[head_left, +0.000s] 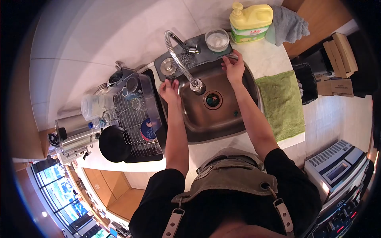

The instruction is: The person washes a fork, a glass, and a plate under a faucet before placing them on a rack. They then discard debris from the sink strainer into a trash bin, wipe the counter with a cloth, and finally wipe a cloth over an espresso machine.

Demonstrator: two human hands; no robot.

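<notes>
A dark grey faucet mat (200,60) lies behind the sink (198,123), around the base of the faucet (170,43). My left hand (170,93) has its fingers bent at the mat's front left edge. At the mat's right end, my right hand (234,68) pinches the corner between thumb and fingers. On the mat rest a round metal piece (168,66), a steel wool scrubber (182,60) and a clear bowl (217,40) with something white inside. The faucet's spray head (197,85) hangs over the basin, near the drain (212,100).
Left of the sink stands a dish rack (139,115) with cups, a blue patterned dish (148,129) and a black pan (115,143). To the right lie a green towel (281,105), a yellow soap jug (251,23) and a grey cloth (287,24). A bin (305,81) stands beyond the counter.
</notes>
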